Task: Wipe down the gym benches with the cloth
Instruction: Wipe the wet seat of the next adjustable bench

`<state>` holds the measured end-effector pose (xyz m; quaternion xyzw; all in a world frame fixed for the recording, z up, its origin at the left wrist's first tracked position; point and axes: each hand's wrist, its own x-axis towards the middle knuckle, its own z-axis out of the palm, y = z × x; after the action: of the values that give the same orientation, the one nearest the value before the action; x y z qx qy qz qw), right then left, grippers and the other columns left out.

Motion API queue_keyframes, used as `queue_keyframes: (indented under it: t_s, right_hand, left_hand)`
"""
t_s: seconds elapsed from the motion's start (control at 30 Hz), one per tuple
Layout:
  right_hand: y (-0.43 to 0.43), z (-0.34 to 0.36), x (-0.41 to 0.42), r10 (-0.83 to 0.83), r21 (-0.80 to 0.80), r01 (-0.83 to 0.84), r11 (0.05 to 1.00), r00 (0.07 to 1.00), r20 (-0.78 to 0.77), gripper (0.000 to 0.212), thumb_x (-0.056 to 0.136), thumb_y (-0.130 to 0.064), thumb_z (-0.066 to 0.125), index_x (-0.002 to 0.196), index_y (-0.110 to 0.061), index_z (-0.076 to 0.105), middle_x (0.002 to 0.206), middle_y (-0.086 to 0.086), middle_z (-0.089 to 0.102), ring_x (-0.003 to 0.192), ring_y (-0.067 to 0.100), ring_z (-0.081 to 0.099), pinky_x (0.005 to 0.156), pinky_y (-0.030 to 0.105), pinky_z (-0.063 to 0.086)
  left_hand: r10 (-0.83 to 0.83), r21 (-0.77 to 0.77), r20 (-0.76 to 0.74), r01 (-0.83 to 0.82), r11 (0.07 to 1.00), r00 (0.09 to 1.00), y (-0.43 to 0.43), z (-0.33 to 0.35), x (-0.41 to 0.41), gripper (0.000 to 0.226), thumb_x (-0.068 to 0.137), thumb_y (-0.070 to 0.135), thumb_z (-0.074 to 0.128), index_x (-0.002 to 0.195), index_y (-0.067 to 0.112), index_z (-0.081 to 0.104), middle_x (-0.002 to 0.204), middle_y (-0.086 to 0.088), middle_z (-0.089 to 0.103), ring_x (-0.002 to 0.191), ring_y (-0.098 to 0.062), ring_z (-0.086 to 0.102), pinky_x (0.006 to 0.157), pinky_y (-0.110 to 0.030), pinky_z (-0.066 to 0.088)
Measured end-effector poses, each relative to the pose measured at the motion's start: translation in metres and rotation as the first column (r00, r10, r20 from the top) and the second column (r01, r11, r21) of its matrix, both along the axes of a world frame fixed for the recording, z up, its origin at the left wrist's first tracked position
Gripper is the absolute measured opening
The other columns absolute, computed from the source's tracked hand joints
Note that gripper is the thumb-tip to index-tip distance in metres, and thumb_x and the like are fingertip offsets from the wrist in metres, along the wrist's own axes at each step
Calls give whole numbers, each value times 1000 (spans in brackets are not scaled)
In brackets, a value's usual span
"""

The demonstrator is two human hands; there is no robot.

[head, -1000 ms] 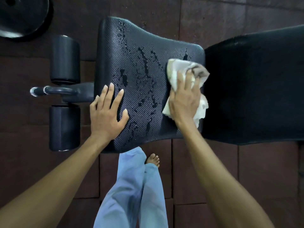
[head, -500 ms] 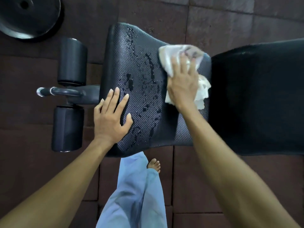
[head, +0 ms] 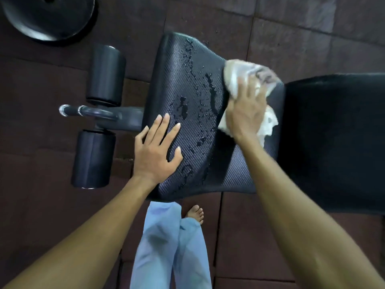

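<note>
Fingers of the left hand lie straight and slightly fanned, flat on the lower-left part of the seat pad, with the thumb spread to the right. They hold nothing. Fingers of the right hand are extended and press down on the cloth. Motion blur hides their exact spread.

Dark rubber floor tiles fill the background. A black back pad occupies the right of the frame, with the textured seat pad just beside it at centre. Both forearms enter from the lower corners. Light blue trouser legs stand at bottom centre, with a bare foot below the seat's edge. A weight plate lies on the floor at upper left. Two foam rollers sit left of the seat, one on each side of a metal bar.

The crumpled white cloth rests on the seat's upper-right corner, close to the gap before the back pad. Part of it shows beyond the fingertips and part at the right of the wrist. Water droplets streak the seat's middle, between the two hands.
</note>
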<state>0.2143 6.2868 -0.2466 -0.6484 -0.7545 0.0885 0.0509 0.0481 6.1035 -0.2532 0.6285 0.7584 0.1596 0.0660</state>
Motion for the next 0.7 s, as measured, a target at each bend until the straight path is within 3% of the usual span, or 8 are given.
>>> queue_keyframes:
  t_s: [0.1,0.17,0.23,0.33,0.4,0.5,0.57,0.7]
  right_hand:
    - [-54,-2,29,378,15,-378,926,925,-29,55,88,-24,45,142,-16,47,150,14,42,138,47,32,107,51,34]
    - [-63,-3,64,433,18,-433,901,901,-4,53,88,-22,49,141,-15,48,150,14,42,139,47,31,115,50,27]
    - [-44,-5,70,268,-2,-268,963,963,18,52,89,-21,48,140,-13,47,152,15,39,140,49,27,118,51,21]
    - [0,0,13,-230,-44,230,972,973,-6,53,93,-27,39,144,-13,42,157,12,31,144,45,18,115,47,20]
    - [13,7,-35,-293,-45,294,955,956,31,56,92,-27,37,147,-16,39,158,9,28,144,42,20,111,47,27]
    - [-9,7,-51,154,-12,-154,988,988,33,59,88,-23,41,147,-19,40,156,7,35,142,44,27,103,51,36]
    - [-34,6,-23,445,-2,-445,896,896,14,58,87,-22,46,145,-21,43,153,7,39,141,44,30,100,53,41]
    - [-16,7,15,510,-31,-509,860,859,49,54,90,-28,42,144,-22,43,153,7,40,141,43,30,107,52,35]
  left_hand:
    - [5,3,12,-5,1000,1000,0,0,-1,57,83,34,57,139,23,51,153,-5,37,144,-18,29,111,-43,29]
    - [-4,8,24,4,1000,1000,-1,0,-2,56,83,33,57,138,23,52,152,-5,38,143,-18,30,111,-44,30]
    - [-2,12,38,2,1000,999,-1,1,-3,56,83,33,58,137,22,53,152,-5,39,143,-18,30,111,-44,30]
    - [-6,13,53,6,1000,999,-1,1,-4,55,83,32,57,137,22,54,151,-6,39,143,-19,31,111,-45,30]
    - [-12,11,55,11,1000,998,0,0,-5,55,83,32,57,137,21,54,151,-7,40,143,-19,32,110,-45,31]
    - [-12,13,75,11,1000,997,0,1,-4,55,84,32,58,137,21,54,151,-6,39,143,-19,32,111,-45,30]
    - [-4,24,114,1,1000,993,0,0,-6,54,83,30,59,136,21,54,151,-6,40,142,-18,32,111,-45,30]
    - [-5,29,181,0,1000,983,0,0,-7,52,83,28,59,134,21,56,150,-5,41,142,-19,33,111,-46,30]
